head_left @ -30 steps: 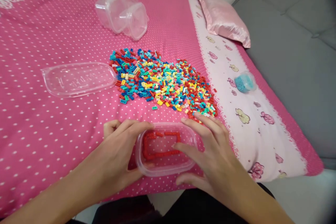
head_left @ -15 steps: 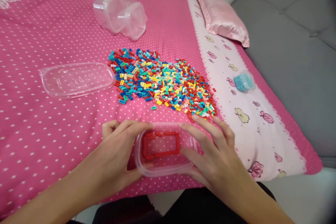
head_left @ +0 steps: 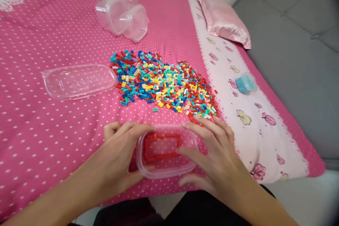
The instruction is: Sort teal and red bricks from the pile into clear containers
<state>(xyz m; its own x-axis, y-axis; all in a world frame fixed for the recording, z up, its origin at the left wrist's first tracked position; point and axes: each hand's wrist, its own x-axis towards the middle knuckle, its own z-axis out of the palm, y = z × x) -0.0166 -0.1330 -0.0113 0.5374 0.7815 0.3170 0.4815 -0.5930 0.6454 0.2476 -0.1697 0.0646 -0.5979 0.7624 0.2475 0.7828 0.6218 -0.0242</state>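
A clear plastic container (head_left: 169, 172) sits near the bed's front edge. Inside it, small red toy bricks (head_left: 164, 155) outline a rough rectangle, with a gap and a loose piece along the far side. My left hand (head_left: 123, 148) is closed on the container's left end, its thumb under the near corner and its fingers at the far rim. At the other end, my right hand (head_left: 212, 152) has its fingers spread. One of its fingers reaches over the container to the rectangle's right side, another is by the far rim, and the thumb points out over the near right corner.
Beyond the container lies a wide pile of colourful toy bricks (head_left: 164, 84). A clear lid (head_left: 79, 82) rests to its left. Several clear containers (head_left: 122, 14) are heaped farther back. On the right are a tub of blue material (head_left: 245, 83) and a pink pillow (head_left: 225, 23).
My right thumb has drawn away from the container's near rim, and a right finger has shifted left to the red bricks. The left hand keeps its hold.
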